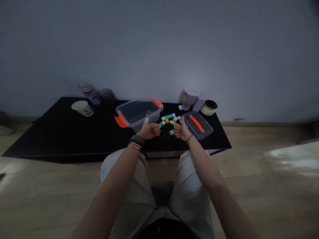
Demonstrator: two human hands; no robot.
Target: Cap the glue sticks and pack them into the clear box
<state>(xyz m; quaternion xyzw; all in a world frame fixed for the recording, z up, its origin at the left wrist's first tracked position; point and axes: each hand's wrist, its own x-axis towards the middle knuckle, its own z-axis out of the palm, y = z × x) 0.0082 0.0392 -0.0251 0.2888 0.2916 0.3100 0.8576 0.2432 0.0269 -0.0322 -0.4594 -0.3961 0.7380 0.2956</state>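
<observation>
My left hand [149, 130] is curled into a fist with the thumb up, just in front of a clear plastic box [137, 114] with orange clip handles. My right hand [181, 131] makes the same fist beside a clear plastic lid [196, 125] with an orange strip. Between them lie several glue sticks [168, 117] with teal and yellow parts. One glue stick [162, 124] lies at the left fingers, but no contact is clear. Neither hand shows anything held.
The low black table [62, 132] also holds a paper cup [82, 108], a plastic bottle [89, 93], a dark round container [106, 95], a patterned cup [189, 100] and a cream roll of tape [208, 107]. A wall rises behind it; a wooden floor surrounds it.
</observation>
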